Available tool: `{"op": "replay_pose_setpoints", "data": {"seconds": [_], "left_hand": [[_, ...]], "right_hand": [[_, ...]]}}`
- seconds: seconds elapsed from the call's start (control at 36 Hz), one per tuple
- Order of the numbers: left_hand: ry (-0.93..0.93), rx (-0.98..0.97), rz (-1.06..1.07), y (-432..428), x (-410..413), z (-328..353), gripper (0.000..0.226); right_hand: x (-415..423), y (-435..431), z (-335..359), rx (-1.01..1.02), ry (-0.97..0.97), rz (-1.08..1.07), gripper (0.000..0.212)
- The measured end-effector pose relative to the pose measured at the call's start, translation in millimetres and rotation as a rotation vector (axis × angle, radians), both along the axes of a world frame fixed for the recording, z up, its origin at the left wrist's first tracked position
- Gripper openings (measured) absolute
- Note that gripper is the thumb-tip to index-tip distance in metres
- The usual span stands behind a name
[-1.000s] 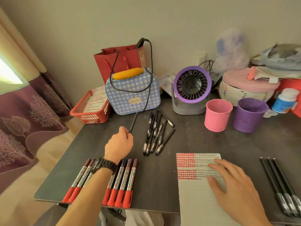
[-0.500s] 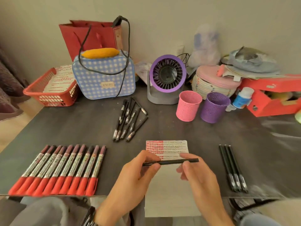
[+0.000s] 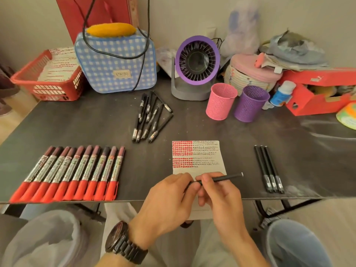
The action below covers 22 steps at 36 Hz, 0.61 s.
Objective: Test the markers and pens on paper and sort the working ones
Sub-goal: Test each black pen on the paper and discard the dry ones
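Both hands hold one thin black pen (image 3: 221,178) over the near end of the test paper (image 3: 208,166). My left hand (image 3: 169,203) pinches its left end. My right hand (image 3: 219,193) grips its shaft, and the far end points right. The paper carries red blocks and rows of black scribbles. A loose pile of black pens (image 3: 150,117) lies mid-table. Three black pens (image 3: 269,169) lie side by side at the right. A row of several red-capped markers (image 3: 73,173) lies along the front left edge.
A pink mesh cup (image 3: 220,101) and a purple mesh cup (image 3: 250,103) stand at the back right. Behind are a purple fan (image 3: 196,62), a blue checked bag (image 3: 117,60), a red basket (image 3: 48,76) and a red box (image 3: 317,89). The dark table's front edge (image 3: 134,200) runs under my wrists.
My left hand picked a pen from the pile and brought it to the paper. My right hand left the paper and took hold of the pen; both hands have since closed together.
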<state>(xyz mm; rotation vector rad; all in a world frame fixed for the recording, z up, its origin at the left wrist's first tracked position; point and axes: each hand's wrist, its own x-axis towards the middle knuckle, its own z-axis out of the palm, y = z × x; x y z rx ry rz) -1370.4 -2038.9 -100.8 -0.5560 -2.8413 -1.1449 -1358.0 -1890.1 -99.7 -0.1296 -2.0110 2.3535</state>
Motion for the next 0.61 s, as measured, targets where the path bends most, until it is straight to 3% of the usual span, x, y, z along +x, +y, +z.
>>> {"op": "replay_pose_setpoints", "data": {"seconds": [0.19, 0.31, 0.47, 0.61], "left_hand": [[0.108, -0.129, 0.107, -6.5, 1.3, 1.9, 0.064], [0.116, -0.103, 0.074, -6.3, -3.4, 3.1, 0.06], [0.159, -0.177, 0.106, -10.4, -35.8, 3.8, 0.042], [0.087, -0.207, 0.02, -5.4, -63.3, -11.8, 0.053]], "right_hand": [[-2.5, 15.4, 17.0, 0.078, 0.11, 0.114, 0.019], [-11.4, 24.9, 29.2, 0.127, 0.123, 0.165, 0.024], [-50.7, 48.1, 30.0, -0.024, -0.017, -0.038, 0.02], [-80.4, 50.9, 13.8, 0.147, -0.059, -0.072, 0.02]]}}
